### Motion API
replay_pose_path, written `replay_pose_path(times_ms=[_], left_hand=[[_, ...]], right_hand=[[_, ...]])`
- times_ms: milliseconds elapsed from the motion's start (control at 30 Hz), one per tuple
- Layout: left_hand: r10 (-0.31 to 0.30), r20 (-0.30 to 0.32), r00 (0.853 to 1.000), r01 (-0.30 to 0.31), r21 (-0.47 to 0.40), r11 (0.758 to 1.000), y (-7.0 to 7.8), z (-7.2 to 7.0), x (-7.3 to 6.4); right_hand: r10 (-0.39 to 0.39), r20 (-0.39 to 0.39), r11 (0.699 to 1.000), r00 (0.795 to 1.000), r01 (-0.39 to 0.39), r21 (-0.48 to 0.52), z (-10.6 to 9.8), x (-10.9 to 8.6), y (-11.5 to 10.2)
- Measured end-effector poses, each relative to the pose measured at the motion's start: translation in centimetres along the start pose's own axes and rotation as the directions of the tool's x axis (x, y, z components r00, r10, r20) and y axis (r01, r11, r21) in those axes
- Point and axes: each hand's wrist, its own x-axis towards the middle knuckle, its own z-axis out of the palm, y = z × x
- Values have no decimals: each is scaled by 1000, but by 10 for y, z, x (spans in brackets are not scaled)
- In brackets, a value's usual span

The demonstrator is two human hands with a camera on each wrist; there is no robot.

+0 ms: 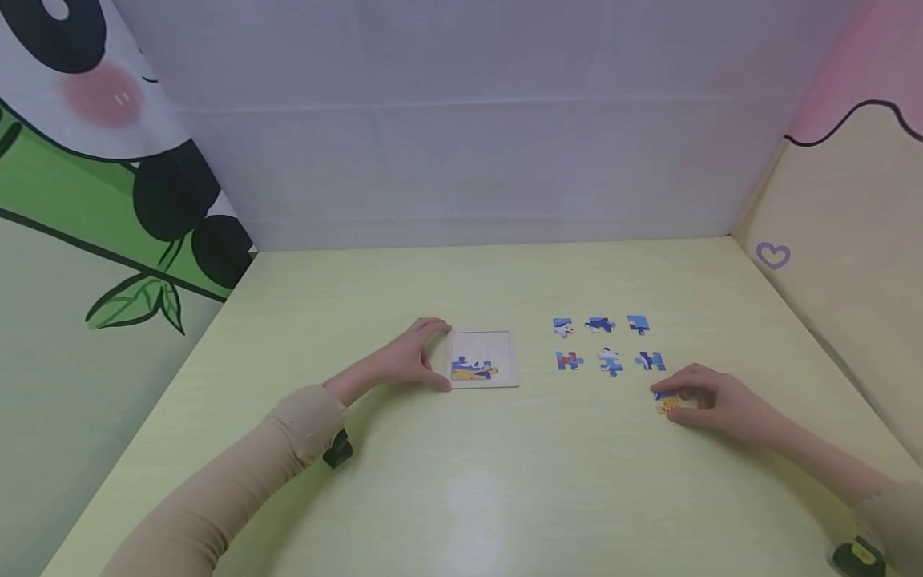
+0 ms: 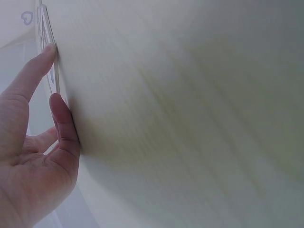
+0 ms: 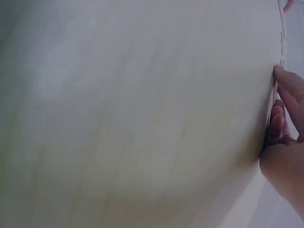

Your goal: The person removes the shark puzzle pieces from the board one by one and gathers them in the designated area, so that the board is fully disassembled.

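A small square puzzle tray (image 1: 492, 343) with a pale rim lies on the table. Joined blue and yellow pieces (image 1: 473, 370) fill its lower left part. My left hand (image 1: 407, 354) holds the tray's left side, a finger at the far corner and the thumb at the near one. To the right, my right hand (image 1: 721, 402) pinches a blue and orange puzzle piece (image 1: 667, 405) between thumb and fingers, at or close to the tabletop. Both wrist views catch the hands edge-on, low along the table; the right wrist view barely shows the piece.
Several loose puzzle pieces lie in two rows between tray and right hand, among them a red and blue piece (image 1: 568, 361) and a blue corner piece (image 1: 638, 324). The pale table (image 1: 461, 465) meets a grey back wall (image 1: 461, 176) and painted side panels.
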Motion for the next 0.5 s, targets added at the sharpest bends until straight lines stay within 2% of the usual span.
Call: replay_pose_path(times_ms=[267,500], left_hand=[[10,3,1000,-10,2,1000,-3,0,1],[13,-1,1000,-13,6,1000,-4,1,3]], right_hand=[[60,46,998,997,-59,-26,-8,4,-10],[59,24,996,998,-57,-73,-17,23,-28]])
